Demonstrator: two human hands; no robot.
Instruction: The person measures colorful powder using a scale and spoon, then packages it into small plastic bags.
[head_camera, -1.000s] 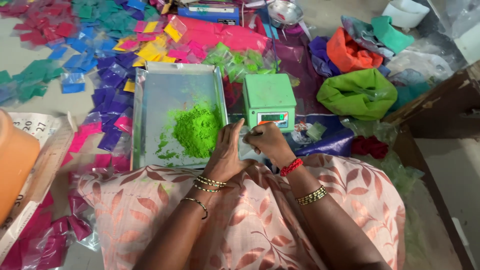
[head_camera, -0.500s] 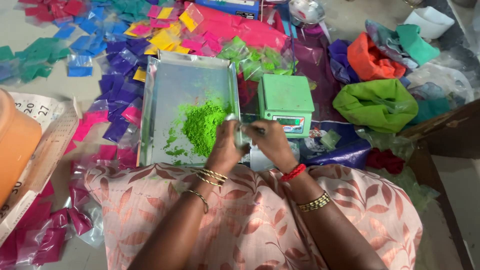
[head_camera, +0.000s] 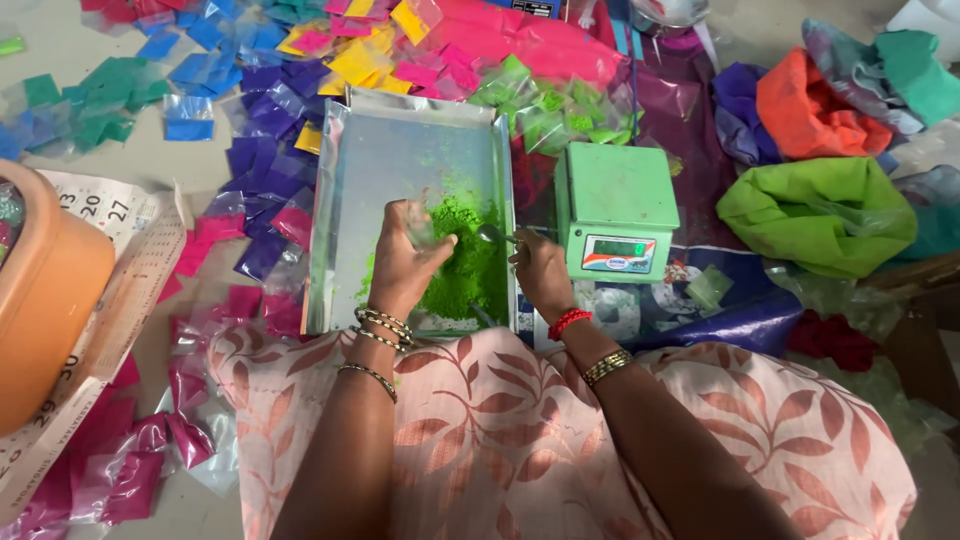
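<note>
Green powder (head_camera: 465, 262) sits heaped in the metal tray (head_camera: 400, 150). Left hand (head_camera: 408, 262) pinches a small clear pouch (head_camera: 420, 232) above it; right hand (head_camera: 540, 272) grips a spoon (head_camera: 492, 235) beside the green scale (head_camera: 615, 210).

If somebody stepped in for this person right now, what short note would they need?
Left hand: holds a small clear packet over the metal tray.
Right hand: grips a spoon at the green powder pile.
The green scale stands right of the tray, its pan bare.
Done: filled colour packets lie beyond the tray.
Left: plenty of powder is still loose.
</note>
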